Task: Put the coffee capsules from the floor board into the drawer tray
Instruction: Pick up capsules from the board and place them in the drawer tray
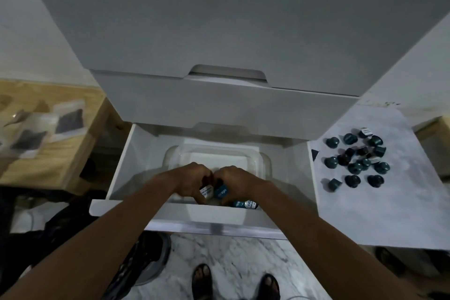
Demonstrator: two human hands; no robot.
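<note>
Two coffee capsules are in the hands, low over the near end of the drawer tray (266, 162): the left hand (193, 181) has its fingers curled round a white-labelled capsule (206, 194), and the right hand (235, 181) is clamped the same way on a teal capsule (220, 191). The two hands meet knuckle to knuckle, with the capsules side by side between them. Just beside the right hand, at the tray's near right corner, more capsules (244, 203) lie on their sides, partly hidden by the drawer front. The tray is clear plastic with rounded corners and sits inside the open white drawer (119, 173), the lowest of a white chest whose upper drawer fronts (219, 105) are closed. To the right of the drawer lies the white floor board (365, 207), and on it the remaining capsules (355, 161) — a loose cluster of dark teal ones, some tipped over, a few showing a white label, all well apart from the tray. Left of the drawer stands a pale wooden box (60, 153) with small packets (48, 126) on top, and dark fabric (60, 226) lies below it. At the bottom edge, two sandalled feet (202, 277) stand on a marble-patterned floor (231, 251).
</note>
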